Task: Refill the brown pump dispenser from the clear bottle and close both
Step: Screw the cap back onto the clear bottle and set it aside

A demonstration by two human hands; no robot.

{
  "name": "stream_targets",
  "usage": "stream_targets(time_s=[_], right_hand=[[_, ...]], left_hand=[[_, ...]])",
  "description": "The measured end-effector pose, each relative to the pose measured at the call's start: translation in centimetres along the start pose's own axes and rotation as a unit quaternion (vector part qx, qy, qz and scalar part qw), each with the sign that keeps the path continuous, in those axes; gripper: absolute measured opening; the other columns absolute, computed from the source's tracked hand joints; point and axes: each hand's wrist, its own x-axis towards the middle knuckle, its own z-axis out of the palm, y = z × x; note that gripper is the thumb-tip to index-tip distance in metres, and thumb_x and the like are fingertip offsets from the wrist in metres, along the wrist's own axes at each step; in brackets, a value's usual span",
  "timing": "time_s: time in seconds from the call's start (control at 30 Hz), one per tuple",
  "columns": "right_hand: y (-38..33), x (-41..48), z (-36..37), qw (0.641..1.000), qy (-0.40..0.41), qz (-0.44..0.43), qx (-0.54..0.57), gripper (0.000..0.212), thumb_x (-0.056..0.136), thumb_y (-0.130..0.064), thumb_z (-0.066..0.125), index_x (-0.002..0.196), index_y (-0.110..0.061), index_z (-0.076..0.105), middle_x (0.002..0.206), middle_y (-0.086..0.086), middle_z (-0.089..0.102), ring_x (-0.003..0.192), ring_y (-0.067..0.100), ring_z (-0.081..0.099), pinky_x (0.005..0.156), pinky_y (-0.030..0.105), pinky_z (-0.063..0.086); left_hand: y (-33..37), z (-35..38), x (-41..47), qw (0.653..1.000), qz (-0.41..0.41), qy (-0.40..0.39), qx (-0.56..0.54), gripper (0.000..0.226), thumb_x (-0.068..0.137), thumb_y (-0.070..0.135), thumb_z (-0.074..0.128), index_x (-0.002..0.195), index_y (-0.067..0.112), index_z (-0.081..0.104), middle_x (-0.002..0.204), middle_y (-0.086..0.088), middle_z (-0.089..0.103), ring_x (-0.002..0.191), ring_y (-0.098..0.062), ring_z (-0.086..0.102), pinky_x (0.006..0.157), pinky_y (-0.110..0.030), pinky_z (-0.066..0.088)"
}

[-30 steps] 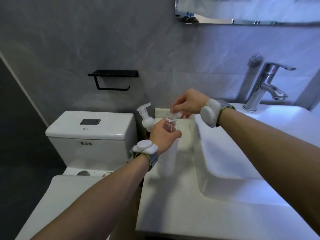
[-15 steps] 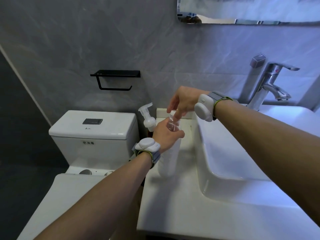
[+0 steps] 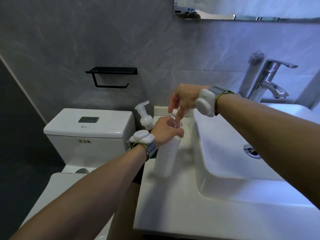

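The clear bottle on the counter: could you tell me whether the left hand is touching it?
Touching. The head view shows the left hand wrapped around the clear bottle at its shoulder, fingers curled across the front.

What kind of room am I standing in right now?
A bathroom, most likely a small one at home or in a hotel. A toilet stands right beside a white sink with a chrome tap, and a mirror hangs on the grey wall above.

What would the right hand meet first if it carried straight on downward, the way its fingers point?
The right hand points down at the clear bottle; its fingertips already seem to touch the cap, so that comes first.
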Motion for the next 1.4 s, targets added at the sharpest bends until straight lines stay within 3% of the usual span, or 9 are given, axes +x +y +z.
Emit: stream_targets(time_s=[0.23,0.5,0.6,0.73,0.87,1.03,1.2,1.3,1.4], right_hand=[[0.3,-0.9,-0.2,0.997,-0.009,-0.008,0.071,0.021,0.065,-0.022,0.087,0.072,-0.032,0.071,0.072,-0.013,0.067,0.062,0.011,0.066,0.073,0.027,0.059],[-0.2,-1.4,2.0,0.997,0.072,0.004,-0.041,0.035,0.084,-0.047,0.061,0.086,-0.015,0.072,0.072,0.008,0.071,0.059,0.02,0.063,0.063,0.028,0.053],[-0.5,-1.6,2.2,0.992,0.107,0.009,-0.071,0.03,0.088,-0.038,0.05,0.08,-0.014,0.065,0.08,0.011,0.068,0.081,0.032,0.064,0.072,0.034,0.051],[-0.3,-2.0,1.6,0.986,0.149,0.023,-0.068,0.026,0.084,-0.03,0.048,0.075,-0.009,0.061,0.075,0.014,0.065,0.078,0.035,0.061,0.071,0.038,0.052],[0.3,-2.1,1.5,0.985,0.155,0.044,-0.054,0.029,0.083,-0.03,0.049,0.077,-0.004,0.061,0.081,0.018,0.064,0.072,0.031,0.053,0.065,0.035,0.048],[0.7,-1.7,2.3,0.987,0.121,0.079,-0.07,0.033,0.089,-0.027,0.041,0.093,-0.004,0.064,0.095,0.018,0.066,0.08,0.031,0.054,0.069,0.032,0.043],[1.2,-0.9,2.6,0.988,0.103,0.102,-0.046,0.035,0.089,-0.027,0.042,0.095,-0.001,0.064,0.104,0.022,0.067,0.078,0.029,0.05,0.073,0.034,0.046],[1.2,-0.9,2.9,0.989,0.108,0.098,-0.023,0.037,0.088,-0.033,0.046,0.092,-0.001,0.065,0.098,0.021,0.067,0.08,0.03,0.055,0.072,0.034,0.046],[1.1,-1.0,2.9,0.991,0.106,0.08,0.016,0.037,0.088,-0.031,0.049,0.09,0.003,0.064,0.084,0.016,0.061,0.075,0.026,0.05,0.073,0.038,0.047]], left_hand=[[1.7,-1.0,-1.2,0.988,-0.027,-0.096,-0.121,0.018,0.078,-0.012,0.055,0.075,0.004,0.062,0.073,-0.014,0.064,0.064,-0.018,0.063,0.062,-0.023,0.053],[2.5,0.5,-2.0,0.988,-0.024,0.017,-0.151,0.016,0.076,-0.004,0.065,0.073,0.011,0.062,0.067,-0.004,0.062,0.056,-0.015,0.057,0.047,-0.016,0.044],[3.2,0.4,-1.9,0.981,-0.031,-0.001,-0.19,0.012,0.078,-0.002,0.064,0.074,0.009,0.064,0.071,-0.007,0.064,0.064,-0.02,0.059,0.053,-0.021,0.048],[3.4,-0.5,-2.0,0.956,-0.033,-0.118,-0.265,0.023,0.072,0.002,0.071,0.094,0.006,0.063,0.088,-0.012,0.064,0.083,-0.028,0.063,0.079,-0.033,0.057],[2.1,-0.4,-2.2,0.973,-0.055,-0.124,-0.187,0.028,0.065,0.014,0.076,0.092,0.019,0.066,0.094,-0.012,0.065,0.093,-0.029,0.062,0.099,-0.047,0.047],[2.9,0.4,-2.0,0.998,-0.038,-0.018,-0.047,0.029,0.062,0.016,0.077,0.088,0.021,0.065,0.089,-0.001,0.063,0.087,-0.02,0.061,0.076,-0.026,0.046],[3.1,1.8,-2.0,0.986,-0.055,0.106,0.12,0.039,0.058,0.033,0.075,0.095,0.027,0.065,0.096,0.004,0.068,0.09,-0.018,0.063,0.076,-0.026,0.051],[2.9,0.7,-2.0,0.997,-0.071,-0.019,-0.033,0.026,0.061,0.019,0.076,0.085,0.02,0.066,0.088,-0.002,0.064,0.085,-0.021,0.061,0.077,-0.029,0.048],[2.6,-0.5,-2.1,0.953,-0.1,-0.166,-0.233,0.018,0.066,0.002,0.064,0.082,0.01,0.06,0.075,-0.014,0.06,0.072,-0.028,0.058,0.078,-0.037,0.047]])
